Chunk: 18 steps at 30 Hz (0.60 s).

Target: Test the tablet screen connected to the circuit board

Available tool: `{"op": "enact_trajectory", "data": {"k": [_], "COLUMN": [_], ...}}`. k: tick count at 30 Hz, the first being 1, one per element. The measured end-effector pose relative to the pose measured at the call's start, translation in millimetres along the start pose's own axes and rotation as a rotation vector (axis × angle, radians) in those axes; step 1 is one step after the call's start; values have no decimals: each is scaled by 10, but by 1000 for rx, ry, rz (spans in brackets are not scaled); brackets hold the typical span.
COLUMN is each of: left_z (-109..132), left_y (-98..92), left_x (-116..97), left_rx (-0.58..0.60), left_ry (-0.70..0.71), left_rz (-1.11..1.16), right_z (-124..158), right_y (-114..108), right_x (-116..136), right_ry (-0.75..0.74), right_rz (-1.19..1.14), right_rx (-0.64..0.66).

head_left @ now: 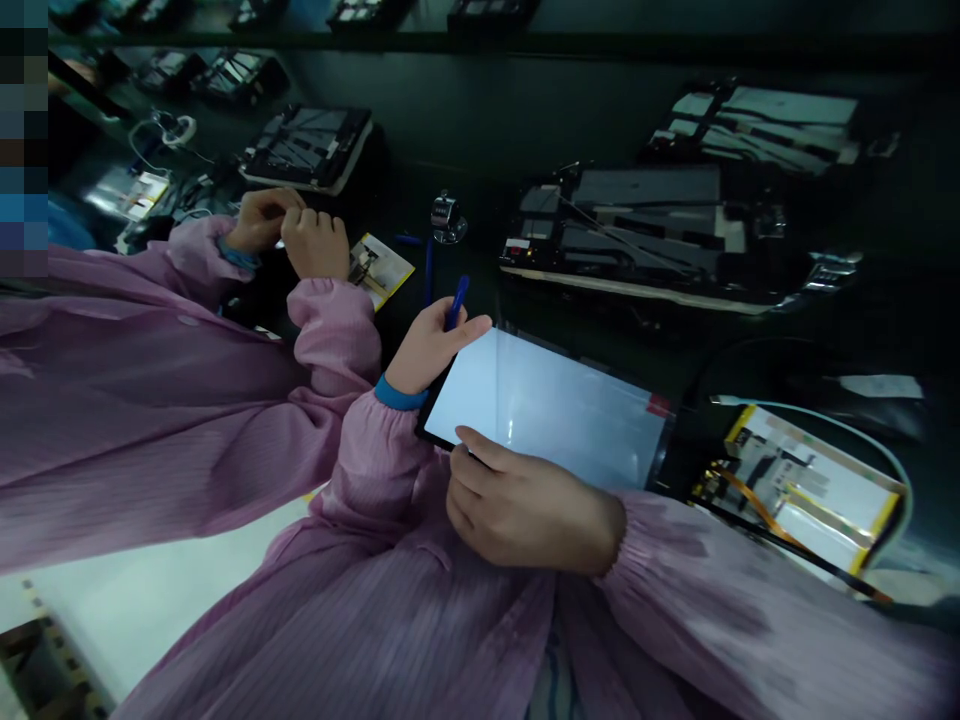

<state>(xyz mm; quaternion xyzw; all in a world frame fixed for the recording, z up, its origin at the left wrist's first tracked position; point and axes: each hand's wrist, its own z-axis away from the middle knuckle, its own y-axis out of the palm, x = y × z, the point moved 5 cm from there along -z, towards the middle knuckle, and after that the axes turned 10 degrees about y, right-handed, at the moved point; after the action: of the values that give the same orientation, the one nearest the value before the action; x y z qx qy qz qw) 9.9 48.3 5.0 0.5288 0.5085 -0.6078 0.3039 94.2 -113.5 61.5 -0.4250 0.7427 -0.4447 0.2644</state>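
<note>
A tablet point(555, 395) with a lit white screen is tilted in front of me, with a red tab at its far right corner. My left hand point(431, 345) grips its upper left corner, the thumb lying along the top edge. A blue pen-like tool point(457, 303) also sticks up between the fingers of that hand. At the near edge, my right hand point(532, 505) is closed with the fingers curled under the tablet and the index fingertip on the screen. What lies beneath the tablet is hidden.
Stacked tablet bodies with exposed insides point(637, 225) stand at the back right. A silver tally counter point(448, 218) is at the back middle. To the right lie a battery assembly point(817, 490) and a pale cable point(847, 425). A co-worker's hands point(315, 243) are close on the left.
</note>
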Motion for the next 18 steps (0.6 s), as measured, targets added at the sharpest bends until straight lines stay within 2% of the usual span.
{"op": "enact_trajectory", "data": {"k": [4, 6, 11, 18], "left_z": [5, 3, -14, -17], "left_y": [2, 1, -3, 12], "left_x": [8, -8, -30, 93], "left_rx": [-6, -5, 4, -20], "left_ry": [-35, -49, -45, -76], "left_rz": [-15, -52, -100, 49], "right_z": [153, 244, 473, 661], "right_y": [-62, -71, -109, -344], "right_x": [40, 32, -115, -461], "right_ry": [-20, 22, 244, 620], "right_rz": [60, 91, 173, 268], "right_rx": [5, 6, 36, 141]}}
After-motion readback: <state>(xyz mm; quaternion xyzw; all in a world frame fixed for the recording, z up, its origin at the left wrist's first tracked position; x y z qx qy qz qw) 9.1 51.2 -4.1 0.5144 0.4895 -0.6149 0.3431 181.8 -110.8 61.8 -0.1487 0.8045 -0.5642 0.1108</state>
